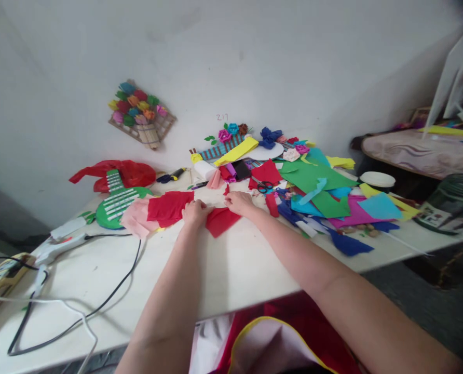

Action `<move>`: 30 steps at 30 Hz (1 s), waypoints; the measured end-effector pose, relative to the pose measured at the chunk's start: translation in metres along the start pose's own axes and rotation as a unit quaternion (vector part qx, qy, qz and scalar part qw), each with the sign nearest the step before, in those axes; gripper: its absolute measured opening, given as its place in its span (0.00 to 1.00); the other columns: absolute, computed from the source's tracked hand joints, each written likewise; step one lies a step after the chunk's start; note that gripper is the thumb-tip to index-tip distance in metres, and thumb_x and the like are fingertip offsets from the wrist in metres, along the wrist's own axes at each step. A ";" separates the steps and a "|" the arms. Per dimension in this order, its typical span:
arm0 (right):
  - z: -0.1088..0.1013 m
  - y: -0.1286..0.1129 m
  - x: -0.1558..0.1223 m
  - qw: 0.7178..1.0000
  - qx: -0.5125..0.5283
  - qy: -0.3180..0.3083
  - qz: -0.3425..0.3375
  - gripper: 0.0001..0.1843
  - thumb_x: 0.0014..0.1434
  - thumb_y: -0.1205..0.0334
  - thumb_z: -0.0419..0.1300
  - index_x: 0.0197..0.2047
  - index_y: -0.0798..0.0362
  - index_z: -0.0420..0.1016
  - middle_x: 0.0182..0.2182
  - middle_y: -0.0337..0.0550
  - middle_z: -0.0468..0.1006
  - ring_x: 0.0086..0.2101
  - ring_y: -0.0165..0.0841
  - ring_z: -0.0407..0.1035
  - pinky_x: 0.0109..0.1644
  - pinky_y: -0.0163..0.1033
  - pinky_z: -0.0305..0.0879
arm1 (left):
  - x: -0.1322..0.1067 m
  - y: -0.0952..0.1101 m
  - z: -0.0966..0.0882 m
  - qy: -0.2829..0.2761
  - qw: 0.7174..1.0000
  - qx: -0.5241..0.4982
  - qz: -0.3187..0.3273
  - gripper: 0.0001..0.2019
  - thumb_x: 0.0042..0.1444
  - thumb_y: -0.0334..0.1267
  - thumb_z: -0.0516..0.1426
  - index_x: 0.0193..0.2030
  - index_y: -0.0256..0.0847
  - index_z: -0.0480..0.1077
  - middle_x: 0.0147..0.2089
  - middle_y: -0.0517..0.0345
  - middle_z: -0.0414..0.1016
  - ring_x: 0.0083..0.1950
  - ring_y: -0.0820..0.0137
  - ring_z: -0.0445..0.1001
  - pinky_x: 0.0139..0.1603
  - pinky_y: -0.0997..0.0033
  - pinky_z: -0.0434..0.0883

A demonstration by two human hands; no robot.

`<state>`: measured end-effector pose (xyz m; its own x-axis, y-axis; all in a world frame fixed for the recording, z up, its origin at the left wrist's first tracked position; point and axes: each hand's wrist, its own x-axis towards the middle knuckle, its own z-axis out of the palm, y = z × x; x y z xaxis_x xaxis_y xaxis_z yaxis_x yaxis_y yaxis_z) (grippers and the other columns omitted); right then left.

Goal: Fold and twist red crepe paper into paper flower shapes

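A red sheet of paper (221,222) lies on the table between my two hands. My left hand (195,213) pinches its upper left edge, fingers closed. On its upper right edge, my right hand (239,202) is closed too, with the fingertips bent down onto the paper. Left of my left hand is crumpled red crepe paper (169,209), overlapping a pale pink piece (138,215). Black-handled scissors (263,186) rest on another red piece beyond my right hand. A small red scrap (271,205) lies to the right of that wrist.
Coloured paper sheets (317,176) pile up on the right, near a large glass jar (449,202). On the left are a green guitar-shaped craft (117,208), a glue gun (62,246) and a looping black cable (114,291). A flower decoration (140,111) hangs on the wall.
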<state>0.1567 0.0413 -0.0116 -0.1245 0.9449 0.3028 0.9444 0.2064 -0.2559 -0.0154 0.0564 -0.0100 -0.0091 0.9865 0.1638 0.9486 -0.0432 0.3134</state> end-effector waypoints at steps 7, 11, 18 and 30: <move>0.007 0.004 0.001 0.997 0.078 0.027 -0.010 0.16 0.54 0.57 0.53 0.44 0.50 0.73 0.44 0.46 0.75 0.45 0.38 0.67 0.45 0.40 0.61 | 0.010 -0.009 0.013 0.022 0.987 -0.160 0.022 0.14 0.41 0.50 0.59 0.24 0.42 0.67 0.27 0.56 0.72 0.32 0.66 0.70 0.32 0.70 0.62; 0.013 0.009 0.006 0.973 0.229 0.014 0.035 0.17 0.54 0.53 0.54 0.44 0.52 0.72 0.41 0.45 0.77 0.40 0.34 0.70 0.44 0.38 0.62 | 0.015 -0.014 0.020 0.081 0.933 -0.351 -0.011 0.15 0.37 0.48 0.61 0.21 0.41 0.63 0.19 0.62 0.65 0.22 0.73 0.65 0.25 0.73 0.61; 0.018 0.015 0.011 0.849 0.521 0.034 0.081 0.17 0.50 0.51 0.58 0.38 0.55 0.73 0.34 0.41 0.76 0.34 0.28 0.69 0.38 0.32 0.63 | 0.006 0.003 0.017 0.100 0.786 -0.608 -0.044 0.19 0.32 0.47 0.64 0.23 0.40 0.59 0.19 0.67 0.62 0.20 0.77 0.62 0.22 0.75 0.64; 0.006 0.010 0.006 0.648 0.740 -0.057 0.169 0.15 0.50 0.51 0.58 0.35 0.54 0.69 0.23 0.39 0.74 0.20 0.26 0.63 0.20 0.30 0.53 | 0.004 0.022 0.015 0.190 0.680 -0.703 -0.081 0.17 0.40 0.44 0.61 0.26 0.40 0.56 0.16 0.71 0.58 0.18 0.81 0.59 0.22 0.78 0.64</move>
<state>0.1631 0.0508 -0.0180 -0.0874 0.9950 -0.0486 -0.3928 -0.0793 -0.9162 0.0102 0.0615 -0.0162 -0.4121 0.8959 0.1657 -0.3134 -0.3102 0.8975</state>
